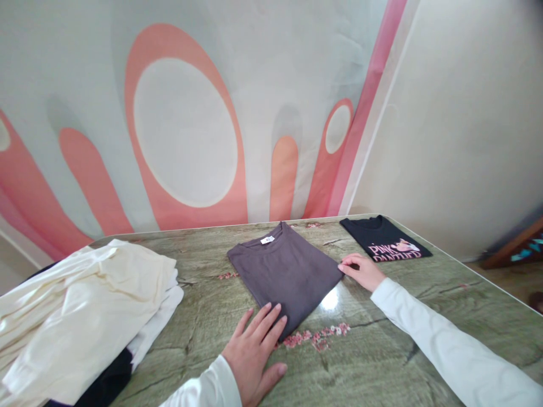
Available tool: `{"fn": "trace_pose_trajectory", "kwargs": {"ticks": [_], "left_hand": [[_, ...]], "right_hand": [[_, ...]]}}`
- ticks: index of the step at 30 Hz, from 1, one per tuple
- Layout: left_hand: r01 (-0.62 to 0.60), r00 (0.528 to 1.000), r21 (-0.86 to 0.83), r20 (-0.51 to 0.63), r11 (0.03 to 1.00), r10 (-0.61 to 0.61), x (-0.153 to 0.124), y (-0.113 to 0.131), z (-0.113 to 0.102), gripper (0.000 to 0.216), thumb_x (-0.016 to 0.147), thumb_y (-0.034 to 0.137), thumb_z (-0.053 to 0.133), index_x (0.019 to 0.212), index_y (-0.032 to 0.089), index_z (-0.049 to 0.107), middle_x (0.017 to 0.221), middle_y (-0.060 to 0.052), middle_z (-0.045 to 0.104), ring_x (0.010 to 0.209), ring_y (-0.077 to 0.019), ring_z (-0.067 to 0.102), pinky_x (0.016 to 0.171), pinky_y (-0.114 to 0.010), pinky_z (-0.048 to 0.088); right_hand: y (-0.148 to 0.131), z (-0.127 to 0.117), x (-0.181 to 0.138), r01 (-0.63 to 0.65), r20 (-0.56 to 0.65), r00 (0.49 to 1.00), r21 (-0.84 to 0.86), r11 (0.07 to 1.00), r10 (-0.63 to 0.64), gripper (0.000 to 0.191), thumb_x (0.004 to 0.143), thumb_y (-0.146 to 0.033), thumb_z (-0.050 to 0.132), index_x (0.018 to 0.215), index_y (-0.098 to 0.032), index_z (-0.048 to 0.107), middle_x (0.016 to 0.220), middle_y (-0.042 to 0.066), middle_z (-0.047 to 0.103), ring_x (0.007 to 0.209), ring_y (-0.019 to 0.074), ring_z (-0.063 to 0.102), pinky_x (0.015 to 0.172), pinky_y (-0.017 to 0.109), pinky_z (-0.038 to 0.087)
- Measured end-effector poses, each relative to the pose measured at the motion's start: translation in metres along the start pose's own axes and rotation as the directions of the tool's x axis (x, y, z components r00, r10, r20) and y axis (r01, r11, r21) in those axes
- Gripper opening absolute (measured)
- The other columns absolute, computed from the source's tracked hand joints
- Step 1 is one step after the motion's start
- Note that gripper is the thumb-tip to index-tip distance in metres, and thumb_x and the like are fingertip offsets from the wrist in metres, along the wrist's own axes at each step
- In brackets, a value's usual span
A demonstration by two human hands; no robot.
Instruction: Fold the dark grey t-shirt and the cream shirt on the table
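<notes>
A dark grey-purple T-shirt (285, 265) lies folded into a compact shape on the table, its neckline and white label towards the far side. My left hand (257, 353) rests with spread fingers at the shirt's near-left edge, the fingertips on the fabric. At the right corner of the shirt, my right hand (360, 270) pinches the cloth between thumb and fingers. Beyond that hand sits a folded black T-shirt (384, 237) with pink lettering and a pink cartoon figure.
A loose heap of cream and white clothes (93, 305), with black fabric beneath, covers the table's left side. The wood-patterned table (203, 350) carries printed pink blossoms. Behind it hangs a backdrop (263, 73) with coral shapes; a pale wall (458, 124) stands at right.
</notes>
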State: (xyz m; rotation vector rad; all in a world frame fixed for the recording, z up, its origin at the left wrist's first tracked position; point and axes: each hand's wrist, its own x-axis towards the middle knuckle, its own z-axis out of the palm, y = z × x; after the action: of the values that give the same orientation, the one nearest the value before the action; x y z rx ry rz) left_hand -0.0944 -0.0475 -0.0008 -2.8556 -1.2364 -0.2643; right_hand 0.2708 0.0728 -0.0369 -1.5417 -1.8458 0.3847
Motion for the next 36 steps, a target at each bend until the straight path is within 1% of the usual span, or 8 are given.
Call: {"fn": "trace_pose_trajectory", "kwargs": {"ticks": [10, 19, 22, 25, 28, 30, 33, 36], "left_hand": [[-0.007, 1.000, 0.003, -0.007, 1.000, 0.007, 0.000, 0.001, -0.001, 0.061, 0.081, 0.053, 0.039, 0.135, 0.026, 0.026, 0.142, -0.002, 0.022, 0.127, -0.0253, 0.022, 0.103, -0.046, 0.019], [0.002, 1.000, -0.003, -0.004, 1.000, -0.002, 0.000, 0.000, -0.001, 0.061, 0.081, 0.053, 0.038, 0.134, 0.027, 0.027, 0.142, -0.002, 0.022, 0.128, -0.0251, 0.021, 0.103, -0.046, 0.017], [-0.003, 1.000, -0.018, 0.000, 1.000, 0.003, 0.000, 0.000, -0.001, 0.061, 0.081, 0.053, 0.039, 0.135, 0.027, 0.027, 0.142, -0.002, 0.022, 0.127, -0.0259, 0.023, 0.103, -0.046, 0.017], [0.007, 1.000, -0.027, 0.004, 1.000, -0.007, 0.000, 0.000, 0.000, 0.062, 0.080, 0.054, 0.040, 0.134, 0.027, 0.028, 0.142, -0.003, 0.023, 0.127, -0.0267, 0.023, 0.103, -0.047, 0.017], [0.013, 1.000, -0.037, 0.019, 0.999, -0.012, -0.001, 0.001, -0.001, 0.062, 0.081, 0.055, 0.038, 0.134, 0.026, 0.027, 0.142, -0.003, 0.023, 0.128, -0.0267, 0.022, 0.103, -0.048, 0.017], [0.011, 0.999, -0.049, 0.039, 0.999, -0.009, -0.002, 0.002, -0.003, 0.063, 0.080, 0.055, 0.038, 0.135, 0.026, 0.026, 0.142, -0.003, 0.022, 0.128, -0.0267, 0.021, 0.103, -0.049, 0.017], [0.007, 0.998, -0.075, 0.059, 0.997, -0.003, -0.003, 0.002, -0.006, 0.064, 0.080, 0.057, 0.037, 0.134, 0.026, 0.026, 0.142, -0.003, 0.022, 0.128, -0.0265, 0.022, 0.102, -0.050, 0.018], [-0.025, 0.999, -0.113, 0.043, 0.993, 0.030, -0.001, -0.004, -0.007, 0.060, 0.082, 0.058, 0.030, 0.133, 0.025, 0.030, 0.141, -0.004, 0.026, 0.127, -0.0248, 0.025, 0.102, -0.047, 0.020]], "right_hand": [[-0.018, 0.002, -0.003, -0.073, 0.057, 0.996, 0.215, 0.974, 0.062, 0.024, 0.075, -0.042, 0.052, 0.077, -0.018, 0.054, 0.069, 0.001, 0.059, 0.066, 0.0154, 0.055, 0.065, 0.029, 0.044], [-0.018, 0.003, -0.003, -0.109, 0.118, 0.990, 0.330, 0.937, 0.074, 0.036, 0.076, -0.038, 0.050, 0.105, -0.017, 0.048, 0.084, 0.005, 0.063, 0.079, 0.0175, 0.059, 0.074, 0.032, 0.045], [-0.014, 0.004, -0.003, -0.100, 0.079, 0.993, 0.240, 0.966, 0.083, 0.034, 0.076, -0.038, 0.048, 0.102, -0.016, 0.050, 0.079, 0.004, 0.063, 0.075, 0.0176, 0.059, 0.072, 0.033, 0.045], [-0.008, 0.003, -0.003, -0.065, -0.019, 0.998, 0.004, 0.998, 0.065, 0.031, 0.075, -0.039, 0.049, 0.097, -0.017, 0.055, 0.076, 0.004, 0.062, 0.077, 0.0193, 0.058, 0.076, 0.037, 0.044], [-0.012, 0.002, -0.006, 0.001, -0.117, 0.993, -0.206, 0.978, -0.025, 0.031, 0.075, -0.039, 0.050, 0.095, -0.016, 0.057, 0.081, 0.007, 0.062, 0.083, 0.0221, 0.056, 0.081, 0.040, 0.041], [-0.024, 0.003, -0.010, 0.098, -0.138, 0.981, -0.265, 0.959, -0.138, 0.036, 0.078, -0.040, 0.047, 0.103, -0.015, 0.055, 0.096, 0.011, 0.060, 0.095, 0.0235, 0.053, 0.086, 0.041, 0.038], [-0.044, 0.010, -0.020, 0.290, 0.029, 0.955, -0.298, 0.909, -0.295, 0.044, 0.083, -0.039, 0.041, 0.121, -0.019, 0.045, 0.124, 0.010, 0.048, 0.114, 0.0221, 0.042, 0.097, 0.040, 0.031], [-0.057, 0.019, -0.027, 0.351, 0.185, 0.935, -0.370, 0.860, -0.302, 0.044, 0.084, -0.042, 0.038, 0.125, -0.026, 0.042, 0.130, 0.005, 0.044, 0.119, 0.0235, 0.037, 0.100, 0.048, 0.022]]}}
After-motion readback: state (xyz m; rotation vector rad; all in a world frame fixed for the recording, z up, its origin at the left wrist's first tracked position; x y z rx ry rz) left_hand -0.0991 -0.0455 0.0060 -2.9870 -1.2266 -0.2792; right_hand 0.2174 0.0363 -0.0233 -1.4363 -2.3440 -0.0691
